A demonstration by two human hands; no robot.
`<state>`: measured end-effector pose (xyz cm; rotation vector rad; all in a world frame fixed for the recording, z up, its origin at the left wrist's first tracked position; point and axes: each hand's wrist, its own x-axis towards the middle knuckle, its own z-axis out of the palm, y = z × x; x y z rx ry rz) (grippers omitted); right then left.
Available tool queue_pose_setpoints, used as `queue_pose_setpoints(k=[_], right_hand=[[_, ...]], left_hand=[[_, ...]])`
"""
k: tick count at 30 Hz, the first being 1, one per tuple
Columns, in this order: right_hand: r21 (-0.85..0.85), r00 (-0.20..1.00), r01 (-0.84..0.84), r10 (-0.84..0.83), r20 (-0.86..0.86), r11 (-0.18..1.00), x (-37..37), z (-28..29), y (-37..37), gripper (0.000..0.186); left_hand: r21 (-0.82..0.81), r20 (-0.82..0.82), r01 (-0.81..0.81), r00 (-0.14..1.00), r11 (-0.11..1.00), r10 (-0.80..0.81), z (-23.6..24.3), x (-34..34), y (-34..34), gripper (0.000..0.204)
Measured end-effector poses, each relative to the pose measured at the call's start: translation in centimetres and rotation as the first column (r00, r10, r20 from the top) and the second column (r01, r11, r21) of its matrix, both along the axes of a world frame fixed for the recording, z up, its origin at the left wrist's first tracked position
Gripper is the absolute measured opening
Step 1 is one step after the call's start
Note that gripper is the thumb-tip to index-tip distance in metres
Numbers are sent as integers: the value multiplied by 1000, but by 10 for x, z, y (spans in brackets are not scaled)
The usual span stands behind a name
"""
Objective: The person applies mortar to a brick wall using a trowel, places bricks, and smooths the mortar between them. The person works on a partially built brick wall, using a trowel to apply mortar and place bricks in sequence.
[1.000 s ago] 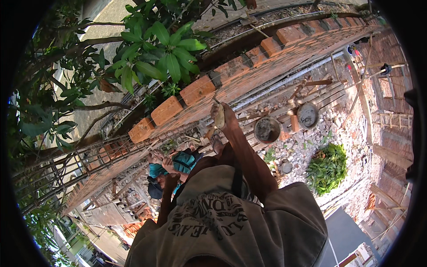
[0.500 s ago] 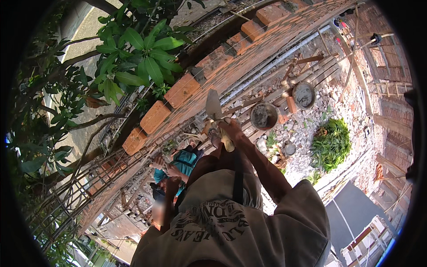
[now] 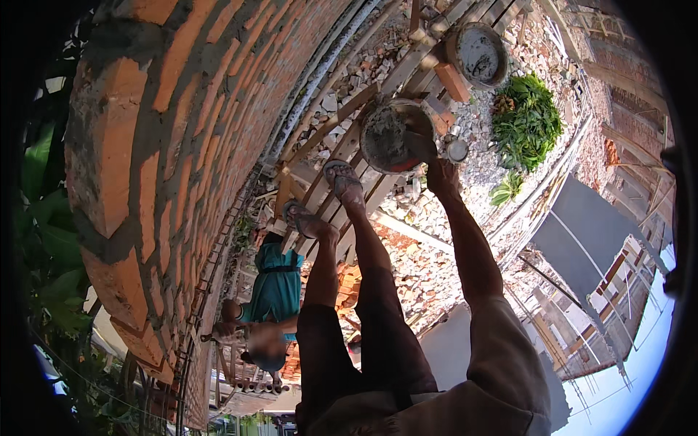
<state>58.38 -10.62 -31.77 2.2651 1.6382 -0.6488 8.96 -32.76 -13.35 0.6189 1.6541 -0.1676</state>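
My right hand [image 3: 442, 176] is closed on a trowel at the end of my outstretched right arm. The trowel's blade [image 3: 419, 145] dips into grey mortar [image 3: 385, 134] in a round basin [image 3: 395, 170]. This basin stands on wooden planks, to the right of my sandalled feet [image 3: 340, 178]. My left hand is out of the picture. Beyond the first basin, a second basin [image 3: 472, 26] also holds mortar, and an orange brick [image 3: 452, 82] lies between the two. A small round tin [image 3: 457, 150] sits close to my right hand.
A tall brick wall [image 3: 182, 109] with mortar joints rises along the left. Below stands a co-worker in teal [image 3: 270, 287], one hand raised near the wall. Rubble [image 3: 422, 265] covers the ground, with a heap of green leaves [image 3: 525, 120] at right. Planks [image 3: 342, 149] form my footing.
My view has swung toward the basins. My right hand has taken the trowel from beside the wall top down into the mortar. My left hand has left the picture.
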Motion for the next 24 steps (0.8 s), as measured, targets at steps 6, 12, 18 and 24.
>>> queue_pose_setpoints(k=[6, 12, 18, 24], right_hand=[[-237, 984, -21, -22, -178, 971, -34, -52, 27, 21], [4, 938, -58, 56, -341, 998, -41, -49, 8, 18], [37, 938, -176, 179, -296, 984, -34, -88, -14, 15], [-29, 721, 257, -212, -660, 966, -16, -23, -40, 17]], left_hand=[[52, 141, -148, 980, 988, 139, -166, 148, 190, 38], [55, 157, -181, 973, 982, 171, -174, 178, 241, 37], [37, 154, -165, 976, 986, 157, -161, 149, 214, 36], [-52, 51, -143, 988, 988, 146, -54, 24, 51, 35]])
